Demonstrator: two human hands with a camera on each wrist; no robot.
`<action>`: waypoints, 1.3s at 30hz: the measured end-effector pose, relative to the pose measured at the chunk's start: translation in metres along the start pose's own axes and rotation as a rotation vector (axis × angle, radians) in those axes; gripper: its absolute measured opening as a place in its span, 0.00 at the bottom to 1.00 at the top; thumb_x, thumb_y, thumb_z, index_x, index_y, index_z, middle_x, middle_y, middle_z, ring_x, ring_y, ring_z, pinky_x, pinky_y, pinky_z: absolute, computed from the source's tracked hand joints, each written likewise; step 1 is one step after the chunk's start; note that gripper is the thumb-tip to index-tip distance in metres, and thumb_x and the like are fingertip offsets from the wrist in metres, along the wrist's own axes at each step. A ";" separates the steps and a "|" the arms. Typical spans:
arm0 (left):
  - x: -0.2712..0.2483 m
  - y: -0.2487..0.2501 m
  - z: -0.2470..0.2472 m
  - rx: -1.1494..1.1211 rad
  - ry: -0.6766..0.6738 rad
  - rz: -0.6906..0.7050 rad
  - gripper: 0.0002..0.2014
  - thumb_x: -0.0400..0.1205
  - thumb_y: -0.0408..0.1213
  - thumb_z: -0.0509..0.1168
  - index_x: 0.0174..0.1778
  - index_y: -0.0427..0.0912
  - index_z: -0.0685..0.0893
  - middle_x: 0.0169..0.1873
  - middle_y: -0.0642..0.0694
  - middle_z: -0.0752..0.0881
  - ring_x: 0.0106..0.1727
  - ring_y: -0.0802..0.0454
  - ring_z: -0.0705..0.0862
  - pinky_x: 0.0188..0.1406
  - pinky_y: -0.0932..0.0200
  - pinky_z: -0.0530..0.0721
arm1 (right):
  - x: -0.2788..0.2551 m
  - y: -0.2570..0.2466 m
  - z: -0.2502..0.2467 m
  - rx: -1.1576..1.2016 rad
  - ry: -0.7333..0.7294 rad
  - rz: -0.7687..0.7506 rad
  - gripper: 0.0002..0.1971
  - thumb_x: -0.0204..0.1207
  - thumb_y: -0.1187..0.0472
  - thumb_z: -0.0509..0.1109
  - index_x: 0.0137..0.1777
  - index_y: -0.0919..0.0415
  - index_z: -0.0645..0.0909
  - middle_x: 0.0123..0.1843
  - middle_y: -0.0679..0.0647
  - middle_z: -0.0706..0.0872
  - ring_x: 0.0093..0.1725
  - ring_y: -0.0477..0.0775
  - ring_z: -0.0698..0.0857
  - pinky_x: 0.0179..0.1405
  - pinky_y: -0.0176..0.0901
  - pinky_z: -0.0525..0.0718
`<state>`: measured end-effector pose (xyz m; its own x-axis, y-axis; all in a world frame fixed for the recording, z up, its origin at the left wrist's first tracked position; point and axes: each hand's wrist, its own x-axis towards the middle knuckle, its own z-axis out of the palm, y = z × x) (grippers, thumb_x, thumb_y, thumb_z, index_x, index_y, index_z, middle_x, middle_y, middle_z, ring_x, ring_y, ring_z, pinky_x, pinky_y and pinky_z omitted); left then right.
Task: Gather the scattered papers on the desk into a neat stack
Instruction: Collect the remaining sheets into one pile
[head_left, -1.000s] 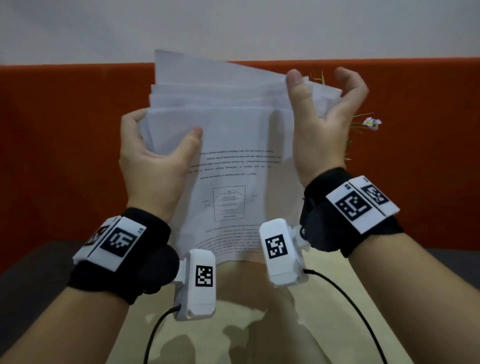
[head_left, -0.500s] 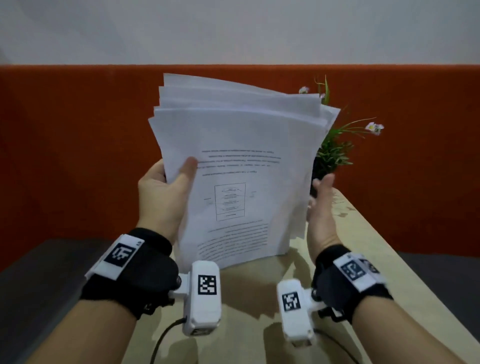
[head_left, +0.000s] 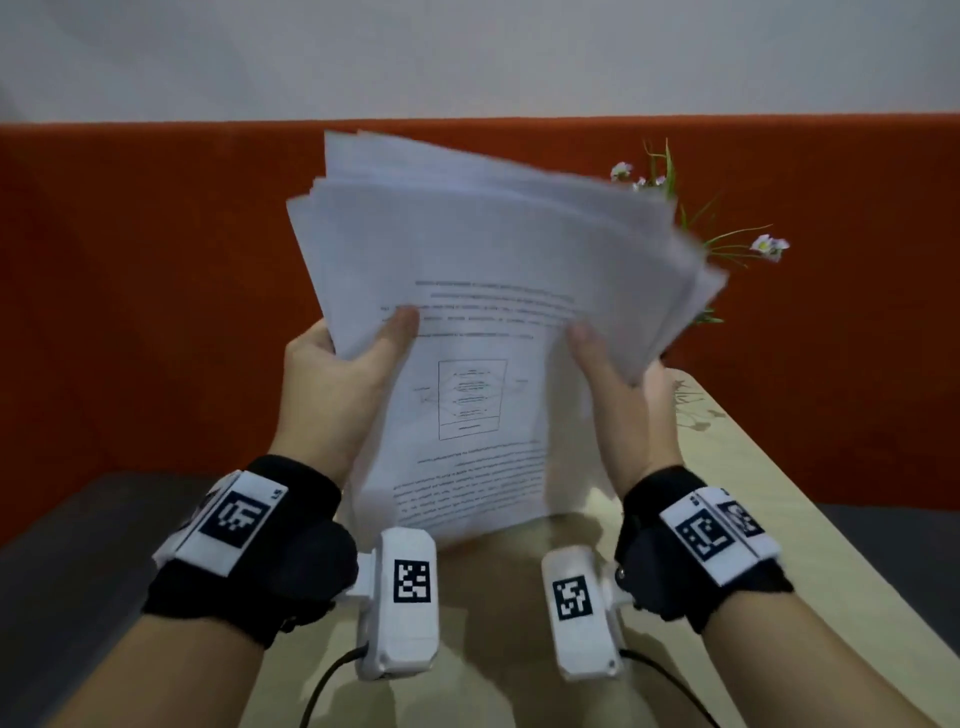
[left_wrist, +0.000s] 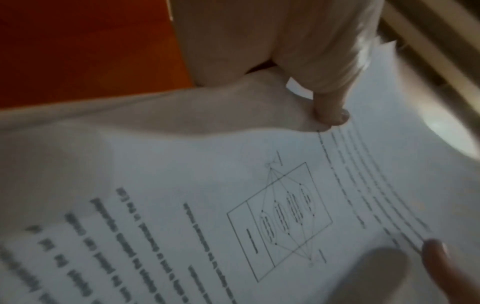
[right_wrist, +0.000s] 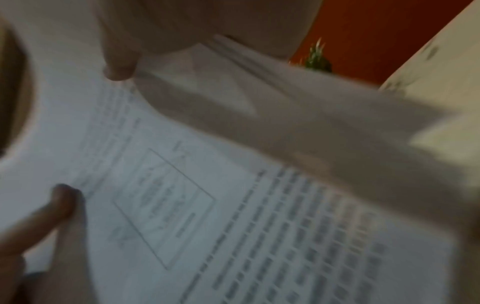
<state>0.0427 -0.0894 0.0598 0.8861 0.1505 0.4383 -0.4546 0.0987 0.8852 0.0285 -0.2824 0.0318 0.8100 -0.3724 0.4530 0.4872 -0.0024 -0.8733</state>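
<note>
A sheaf of white printed papers (head_left: 493, 270) stands upright above the desk, its top edges fanned and uneven, the front sheet showing a boxed diagram. My left hand (head_left: 353, 364) grips its left edge with the thumb on the front sheet. My right hand (head_left: 615, 379) grips the right edge the same way. In the left wrist view my left hand (left_wrist: 330, 111) presses its thumb on the papers (left_wrist: 259, 205). In the right wrist view my right hand (right_wrist: 119, 65) lays its thumb on the papers (right_wrist: 233, 216). The fingers behind the sheets are hidden.
A light wooden desk (head_left: 753, 493) lies below the papers. A small potted plant (head_left: 685, 218) with pale flowers stands at its far end, partly behind the sheaf. An orange partition (head_left: 156, 286) runs across the back.
My right hand came down from the sheaf's top, hung open beside its right edge, and now grips that edge. The sheaf has leaned slightly right. The left hand kept its hold.
</note>
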 end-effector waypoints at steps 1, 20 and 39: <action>0.001 0.003 0.002 0.016 0.038 0.060 0.07 0.76 0.43 0.74 0.48 0.52 0.86 0.44 0.53 0.93 0.47 0.58 0.92 0.47 0.59 0.90 | 0.002 -0.006 0.001 0.023 0.012 -0.031 0.13 0.72 0.47 0.75 0.54 0.48 0.84 0.49 0.43 0.91 0.48 0.35 0.89 0.46 0.33 0.85; 0.007 0.023 0.008 0.179 0.179 0.297 0.23 0.74 0.46 0.73 0.62 0.51 0.73 0.52 0.57 0.84 0.52 0.61 0.87 0.51 0.59 0.89 | 0.005 -0.028 0.009 0.011 0.090 -0.226 0.11 0.73 0.53 0.75 0.52 0.48 0.77 0.50 0.44 0.87 0.47 0.40 0.88 0.42 0.33 0.85; -0.010 0.091 0.078 1.061 -0.518 0.781 0.38 0.77 0.66 0.55 0.83 0.55 0.59 0.82 0.54 0.65 0.83 0.55 0.59 0.82 0.40 0.49 | 0.010 -0.039 0.005 0.107 -0.142 -0.164 0.13 0.70 0.62 0.76 0.54 0.61 0.84 0.40 0.46 0.92 0.42 0.43 0.91 0.39 0.39 0.88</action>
<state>-0.0004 -0.1583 0.1480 0.4791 -0.5742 0.6639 -0.7591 -0.6508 -0.0151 0.0191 -0.2817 0.0714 0.7510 -0.2411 0.6147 0.6420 0.0485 -0.7652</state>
